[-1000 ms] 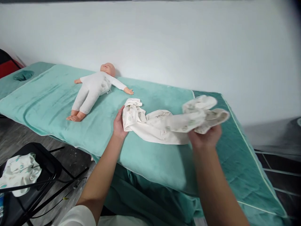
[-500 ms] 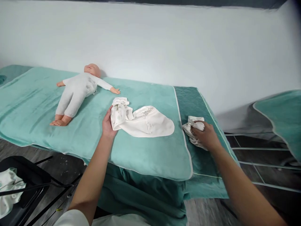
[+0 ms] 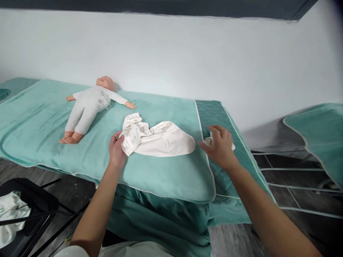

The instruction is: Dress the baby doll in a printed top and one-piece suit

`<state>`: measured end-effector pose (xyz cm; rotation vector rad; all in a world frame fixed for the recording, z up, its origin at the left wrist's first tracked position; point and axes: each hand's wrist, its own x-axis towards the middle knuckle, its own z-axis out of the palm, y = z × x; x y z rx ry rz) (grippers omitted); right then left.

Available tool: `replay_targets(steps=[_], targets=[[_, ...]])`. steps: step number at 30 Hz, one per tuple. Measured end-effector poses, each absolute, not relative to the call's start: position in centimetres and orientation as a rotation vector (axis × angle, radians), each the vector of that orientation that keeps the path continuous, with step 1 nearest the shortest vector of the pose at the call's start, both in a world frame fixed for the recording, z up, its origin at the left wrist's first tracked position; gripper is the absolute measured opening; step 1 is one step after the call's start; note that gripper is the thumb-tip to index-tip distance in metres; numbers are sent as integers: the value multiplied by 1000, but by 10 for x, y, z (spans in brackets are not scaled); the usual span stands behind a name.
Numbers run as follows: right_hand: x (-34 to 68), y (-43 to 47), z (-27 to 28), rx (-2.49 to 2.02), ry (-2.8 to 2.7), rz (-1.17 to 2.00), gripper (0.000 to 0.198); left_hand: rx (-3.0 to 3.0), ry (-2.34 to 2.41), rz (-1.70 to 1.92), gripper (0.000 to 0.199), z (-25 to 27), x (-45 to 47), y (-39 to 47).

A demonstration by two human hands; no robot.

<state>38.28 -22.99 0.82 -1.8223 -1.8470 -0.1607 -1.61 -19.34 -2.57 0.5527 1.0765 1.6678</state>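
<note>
A white baby swaddle (image 3: 171, 141) lies across the light green mat, its plain rounded end toward the right and its small-patterned end bunched at the left. My left hand (image 3: 117, 148) pinches the left edge of the patterned part between thumb and fingers. Farther right, my right hand (image 3: 220, 146) is raised with its fingers apart and holds nothing. Mostly hidden behind that hand, a crumpled white cloth (image 3: 208, 141) rests on the darker green strip. A baby doll (image 3: 87, 101) in white clothing lies on its back at the upper left, arms spread.
The light green mat (image 3: 166, 178) covers the bed, with a dark green cover (image 3: 211, 110) beneath at the right. A black chair (image 3: 40, 203) holding a white cloth (image 3: 13, 216) stands lower left. Metal rails (image 3: 294, 169) and another green cover (image 3: 318, 132) are at the right.
My right hand has let go of the crumpled cloth and moved left, its fingers opening. My left hand has shifted slightly left with the swaddle's patterned edge. The camera view has tilted up a little.
</note>
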Motion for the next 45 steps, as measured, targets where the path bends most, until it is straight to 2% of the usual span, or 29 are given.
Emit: replay_targets(steps=[4, 7, 11, 14, 17, 22, 25, 28, 32, 36, 42, 45], targets=[[322, -186, 4, -1563, -2016, 40, 48, 1026, 1608, 1785, 27, -19, -31, -198], [276, -151, 7, -1478, -2161, 205, 39, 1689, 1726, 1666, 22, 0, -24, -177], [233, -116, 14, -1542, -2419, 258, 40, 2339, 1522, 952, 30, 22, 5, -130], [222, -102, 21, -1672, -2584, 286, 31, 2518, 1518, 386, 38, 24, 25, -103], [226, -101, 36, -1714, -2631, 299, 16, 2566, 1588, 156, 35, 22, 30, -91], [251, -124, 80, -1767, -2473, 144, 13, 2538, 1712, 388, 29, 39, 12, -97], [269, -142, 111, -1751, -2392, 87, 14, 2541, 1761, 677, 26, 65, -2, -107], [275, -160, 140, -1746, -2277, -5, 25, 2514, 1687, 1055, 20, 96, -2, -117], [256, -179, 166, -1674, -2257, 114, 25, 2426, 1447, 1416, 18, 134, 17, -133], [235, -187, 175, -1626, -2284, 192, 35, 2368, 1321, 1513, 20, 159, 26, -152], [253, -185, 181, -1645, -2070, 44, 12, 2360, 1448, 1504, 27, 172, -8, -162], [268, -187, 189, -1679, -1976, -43, 18, 2366, 1448, 1483, 26, 170, -20, -160]])
